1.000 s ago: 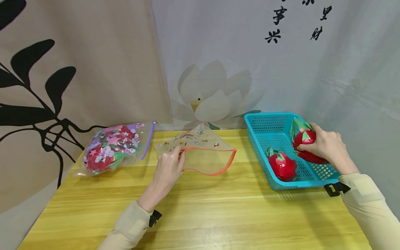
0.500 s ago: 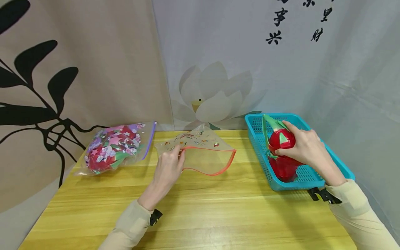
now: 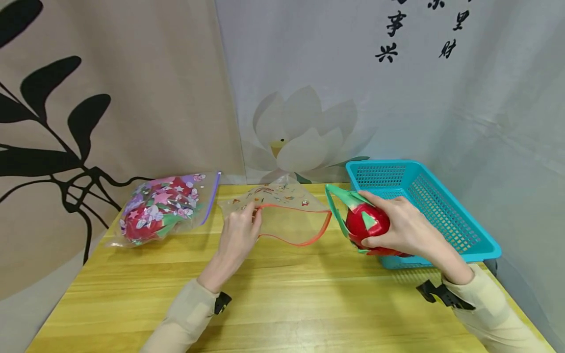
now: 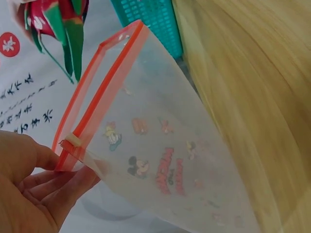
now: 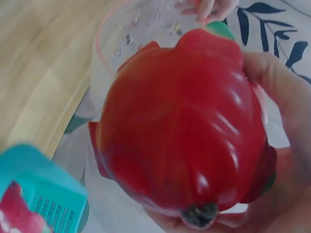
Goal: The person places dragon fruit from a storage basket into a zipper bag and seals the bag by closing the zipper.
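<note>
My right hand (image 3: 408, 226) grips a glossy red dragon fruit (image 3: 364, 221) with long green leaf tips, held just left of the blue basket (image 3: 461, 211). The fruit fills much of the right wrist view. By its orange-red rim, my left hand (image 3: 238, 230) pinches a clear zip bag (image 3: 287, 198) printed with small cartoon figures. The bag's mouth gapes toward the fruit, and a pale slider (image 4: 73, 140) sits at the pinched corner. Another dragon fruit (image 5: 18, 211) shows inside the basket in the right wrist view; from the head my right hand hides it.
A purple-edged zip bag (image 3: 163, 208) with red fruit inside lies at the back left of the wooden table (image 3: 287, 304). A printed curtain (image 3: 300, 73) hangs along the table's rear edge.
My right hand has carried the dragon fruit leftward out of the basket, toward the orange-rimmed bag. The left hand has kept its pinch on the bag, almost in the same spot.
</note>
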A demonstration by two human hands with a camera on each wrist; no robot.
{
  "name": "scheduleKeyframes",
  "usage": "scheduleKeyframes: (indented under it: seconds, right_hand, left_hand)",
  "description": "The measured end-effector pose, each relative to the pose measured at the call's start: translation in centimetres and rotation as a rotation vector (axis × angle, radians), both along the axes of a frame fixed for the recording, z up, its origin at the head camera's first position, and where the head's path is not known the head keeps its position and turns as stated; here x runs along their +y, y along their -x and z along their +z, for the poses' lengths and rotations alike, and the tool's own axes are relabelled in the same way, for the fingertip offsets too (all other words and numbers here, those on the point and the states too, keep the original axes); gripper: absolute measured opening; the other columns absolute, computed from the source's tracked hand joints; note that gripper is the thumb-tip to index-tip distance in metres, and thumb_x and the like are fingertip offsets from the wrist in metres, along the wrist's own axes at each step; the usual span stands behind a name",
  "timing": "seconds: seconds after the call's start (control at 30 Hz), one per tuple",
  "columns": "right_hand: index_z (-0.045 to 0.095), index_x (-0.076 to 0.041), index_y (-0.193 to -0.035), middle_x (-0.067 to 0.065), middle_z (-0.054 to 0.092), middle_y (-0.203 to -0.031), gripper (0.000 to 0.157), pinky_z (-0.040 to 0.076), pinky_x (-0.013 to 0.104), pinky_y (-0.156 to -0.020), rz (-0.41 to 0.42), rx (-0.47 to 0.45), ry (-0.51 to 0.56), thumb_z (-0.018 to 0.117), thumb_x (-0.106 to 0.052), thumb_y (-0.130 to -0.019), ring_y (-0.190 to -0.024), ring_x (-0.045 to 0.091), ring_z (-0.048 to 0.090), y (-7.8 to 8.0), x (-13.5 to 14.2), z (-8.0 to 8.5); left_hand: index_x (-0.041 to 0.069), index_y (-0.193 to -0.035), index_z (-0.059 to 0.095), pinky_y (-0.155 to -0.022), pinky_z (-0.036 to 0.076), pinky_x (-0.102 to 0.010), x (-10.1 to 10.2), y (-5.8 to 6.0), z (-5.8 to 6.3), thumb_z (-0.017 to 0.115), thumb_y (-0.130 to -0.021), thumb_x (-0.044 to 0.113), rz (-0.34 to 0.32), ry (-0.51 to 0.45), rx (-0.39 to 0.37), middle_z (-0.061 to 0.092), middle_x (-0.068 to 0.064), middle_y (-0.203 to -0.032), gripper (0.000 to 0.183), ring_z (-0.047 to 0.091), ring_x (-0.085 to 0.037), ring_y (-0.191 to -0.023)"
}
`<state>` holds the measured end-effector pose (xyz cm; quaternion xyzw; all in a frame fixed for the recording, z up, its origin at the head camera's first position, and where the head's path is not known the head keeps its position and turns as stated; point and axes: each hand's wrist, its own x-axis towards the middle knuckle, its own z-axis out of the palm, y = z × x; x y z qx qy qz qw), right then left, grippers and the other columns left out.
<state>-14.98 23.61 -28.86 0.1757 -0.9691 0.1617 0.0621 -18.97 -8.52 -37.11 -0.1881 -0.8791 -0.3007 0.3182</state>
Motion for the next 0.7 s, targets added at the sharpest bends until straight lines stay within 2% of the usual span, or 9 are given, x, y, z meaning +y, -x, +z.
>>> scheduleKeyframes:
  seconds: [0.43, 0.7]
  right_hand:
    - [0.046, -0.025, -0.14, 0.004, 0.068, -0.107, 0.085, 0.054, 0.028, -0.061, 0.151, -0.031, 0.012, 0.082, -0.033, -0.063, -0.108, 0.033, 0.05, -1.6, -2.9, -1.2]
    - [0.044, -0.026, -0.142, 0.004, 0.066, -0.11, 0.086, 0.055, 0.028, -0.062, 0.192, -0.065, 0.027, 0.081, -0.035, -0.064, -0.108, 0.031, 0.051, -0.9, -4.6, -2.8]
  left_hand:
    - [-0.008, -0.089, 0.065, -0.04, 0.041, -0.01, 0.2, 0.3, 0.1, 0.056, -0.091, 0.001, 0.016, 0.01, 0.013, 0.07, -0.018, -0.071, 0.013, 0.058, -0.014, -0.043]
    - [-0.007, -0.09, 0.065, -0.041, 0.042, -0.01, 0.5, 0.3, 0.0, 0.057, -0.09, 0.001, 0.014, 0.016, 0.022, 0.071, -0.019, -0.072, 0.011, 0.062, -0.016, -0.046]
